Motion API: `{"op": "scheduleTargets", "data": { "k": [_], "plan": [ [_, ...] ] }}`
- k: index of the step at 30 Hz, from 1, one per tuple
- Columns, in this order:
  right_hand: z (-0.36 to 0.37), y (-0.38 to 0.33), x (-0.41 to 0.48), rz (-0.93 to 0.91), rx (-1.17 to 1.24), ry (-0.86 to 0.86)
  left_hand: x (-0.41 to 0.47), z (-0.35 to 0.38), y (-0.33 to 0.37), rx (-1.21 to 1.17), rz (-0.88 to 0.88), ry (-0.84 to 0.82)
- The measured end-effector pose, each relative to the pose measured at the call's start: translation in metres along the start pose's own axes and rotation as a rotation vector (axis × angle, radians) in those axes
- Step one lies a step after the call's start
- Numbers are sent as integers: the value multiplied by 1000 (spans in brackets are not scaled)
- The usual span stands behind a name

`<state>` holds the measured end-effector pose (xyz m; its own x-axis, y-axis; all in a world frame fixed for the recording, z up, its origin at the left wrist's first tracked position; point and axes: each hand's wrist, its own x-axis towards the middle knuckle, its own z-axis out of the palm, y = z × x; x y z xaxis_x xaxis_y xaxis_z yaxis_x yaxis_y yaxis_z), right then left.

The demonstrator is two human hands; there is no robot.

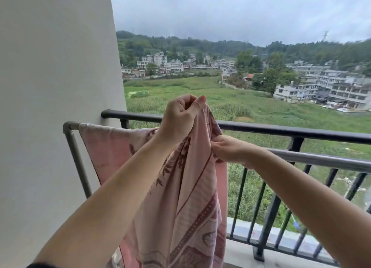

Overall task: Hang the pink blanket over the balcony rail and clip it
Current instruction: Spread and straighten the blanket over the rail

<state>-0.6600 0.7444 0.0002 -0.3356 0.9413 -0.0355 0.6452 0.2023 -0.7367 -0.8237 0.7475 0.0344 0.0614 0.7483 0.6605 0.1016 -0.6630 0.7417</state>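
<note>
The pink blanket (186,197) has a darker reddish pattern of leaves and striped borders. Its left part lies draped over the grey metal rail (321,159) near the white wall, and the rest hangs down in long folds. One gathered part is lifted above the black balcony rail (281,130).

The pink blanket (180,207) runs off the bottom edge. It hides the right hand (230,150)'s fingertips. The distant buildings (321,87) blur.
</note>
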Motion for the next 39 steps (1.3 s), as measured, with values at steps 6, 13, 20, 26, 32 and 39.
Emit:
{"op": "scheduleTargets", "data": {
  "k": [6, 13, 20, 26, 32, 39],
  "plan": [
    [32, 26, -9, -26, 717, -37, -1, -60, -74, 452, -288, 519],
    [50, 33, 0, -19, 792, -150, -19, -139, -149, 436, -948, 921],
    [60, 31, 14, -110, 717, 108, -13, -166, -146, 485, -434, 1011],
    [64, 22, 13, -170, 604, 93, 12, -239, -139, 630, -452, 1126],
    [38, 24, -3, -205, 206, 452, 9, -264, -171, 727, -594, 970],
    [-36, 63, -36, -136, 403, 1157, -3, -294, -182, 628, -739, 1065]
  ]
}}
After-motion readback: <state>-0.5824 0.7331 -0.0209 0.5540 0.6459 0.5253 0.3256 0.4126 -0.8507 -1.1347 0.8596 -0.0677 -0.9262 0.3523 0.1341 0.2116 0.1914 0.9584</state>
